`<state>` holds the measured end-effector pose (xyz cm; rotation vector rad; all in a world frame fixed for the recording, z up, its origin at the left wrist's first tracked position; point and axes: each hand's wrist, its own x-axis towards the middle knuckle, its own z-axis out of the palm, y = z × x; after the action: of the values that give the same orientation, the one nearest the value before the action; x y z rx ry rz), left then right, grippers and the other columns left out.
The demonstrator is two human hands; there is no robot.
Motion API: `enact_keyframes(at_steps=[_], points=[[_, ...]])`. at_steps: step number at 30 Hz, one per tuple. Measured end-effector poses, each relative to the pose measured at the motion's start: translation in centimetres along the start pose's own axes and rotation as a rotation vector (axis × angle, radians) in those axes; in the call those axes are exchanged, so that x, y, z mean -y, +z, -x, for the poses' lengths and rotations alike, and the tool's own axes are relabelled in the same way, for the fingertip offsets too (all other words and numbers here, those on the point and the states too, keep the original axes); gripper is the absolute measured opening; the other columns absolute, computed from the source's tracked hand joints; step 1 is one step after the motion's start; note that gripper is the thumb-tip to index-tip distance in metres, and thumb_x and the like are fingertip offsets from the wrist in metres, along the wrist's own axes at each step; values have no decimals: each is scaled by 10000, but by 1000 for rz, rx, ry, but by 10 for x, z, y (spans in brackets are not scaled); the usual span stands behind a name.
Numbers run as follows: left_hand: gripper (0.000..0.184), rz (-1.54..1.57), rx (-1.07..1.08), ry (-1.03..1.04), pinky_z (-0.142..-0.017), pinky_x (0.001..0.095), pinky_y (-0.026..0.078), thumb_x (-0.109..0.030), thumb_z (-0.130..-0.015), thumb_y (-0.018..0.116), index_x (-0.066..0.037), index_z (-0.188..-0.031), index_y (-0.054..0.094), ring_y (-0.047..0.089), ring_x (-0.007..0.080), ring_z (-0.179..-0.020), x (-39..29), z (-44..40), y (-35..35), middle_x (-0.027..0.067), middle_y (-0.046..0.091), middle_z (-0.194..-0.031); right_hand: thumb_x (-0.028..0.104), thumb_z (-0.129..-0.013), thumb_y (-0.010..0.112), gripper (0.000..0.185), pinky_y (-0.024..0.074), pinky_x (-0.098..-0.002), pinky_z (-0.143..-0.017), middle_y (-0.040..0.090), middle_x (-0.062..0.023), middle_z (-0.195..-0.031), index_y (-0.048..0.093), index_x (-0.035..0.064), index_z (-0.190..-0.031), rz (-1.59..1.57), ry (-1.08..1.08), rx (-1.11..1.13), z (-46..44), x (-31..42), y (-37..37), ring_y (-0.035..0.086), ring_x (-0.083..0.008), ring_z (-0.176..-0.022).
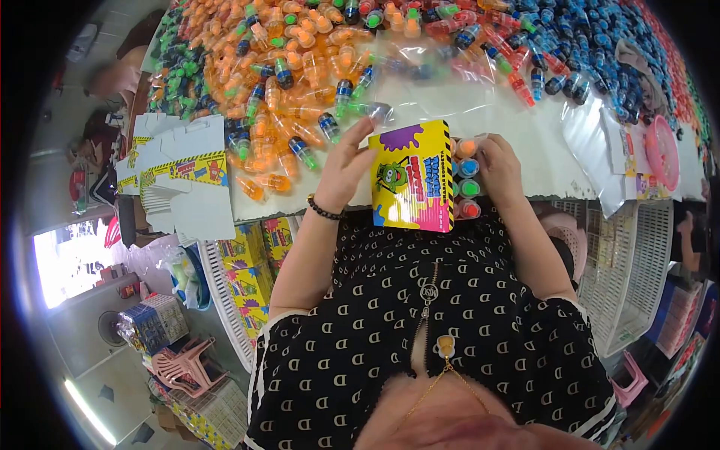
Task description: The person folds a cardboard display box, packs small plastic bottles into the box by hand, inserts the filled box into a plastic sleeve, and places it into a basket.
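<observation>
A yellow, pink and purple printed cardboard box is tilted in front of my body at the table's edge. Its right end is open and shows a row of small bottles with orange, blue, green and red caps. My left hand is at the box's left edge, fingers stretched out and apart, a beaded bracelet on the wrist. Beyond its fingertips lies a clear plastic piece. On the box's open end, my right hand has its fingers bent around the side by the bottles.
Heaps of orange, red and blue bottles cover the table's far side. Flattened cartons are stacked at left, with a pink basket at right. White crates stand below the table. Other people are at the far left.
</observation>
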<state>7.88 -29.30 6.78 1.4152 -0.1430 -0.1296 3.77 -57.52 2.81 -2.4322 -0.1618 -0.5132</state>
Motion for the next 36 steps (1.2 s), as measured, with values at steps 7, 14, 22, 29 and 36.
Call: enact_keyframes(at_steps=[7, 14, 22, 29, 36], points=[[262, 95, -94, -300, -805, 265, 476, -117, -917, 593, 32, -1131, 579, 591, 123, -907, -10, -18, 22, 73, 631, -1053, -4, -795, 654, 174, 514, -350, -758, 638, -120, -989, 648, 53, -960, -3, -119, -85, -17, 22, -20, 630, -300, -900], [186, 99, -297, -169, -709, 230, 487, -141, -926, 616, 15, -1026, 631, 590, 86, -817, 6, 2, 18, 39, 653, -913, -6, -827, 644, 150, 517, -320, -729, 643, -119, -976, 647, 41, -970, -204, -79, -162, -10, 26, -24, 639, -260, -860], [167, 307, -332, -114, -759, 266, 531, -98, -940, 576, 11, -1066, 582, 632, 149, -875, 33, 4, 0, 100, 656, -996, -9, -900, 595, 124, 508, -283, -796, 631, -77, -1015, 588, 21, -1020, -989, 329, -128, -45, 64, -41, 621, -176, -877], [170, 777, -396, -134, -766, 291, 543, -82, -948, 551, -16, -1103, 534, 646, 212, -873, 12, 4, 13, 132, 652, -1025, -24, -921, 544, 112, 495, -298, -848, 618, -84, -1010, 496, 25, -1010, -1172, 128, -79, -60, 70, -31, 598, -153, -917], [136, 395, -377, -25, -745, 261, 515, -99, -920, 615, -1, -1012, 594, 637, 148, -831, 36, 15, 16, 117, 671, -952, -29, -919, 536, 162, 468, -294, -897, 612, -104, -1087, 506, 6, -1075, -356, -334, -21, -41, 59, -32, 581, -156, -1019]])
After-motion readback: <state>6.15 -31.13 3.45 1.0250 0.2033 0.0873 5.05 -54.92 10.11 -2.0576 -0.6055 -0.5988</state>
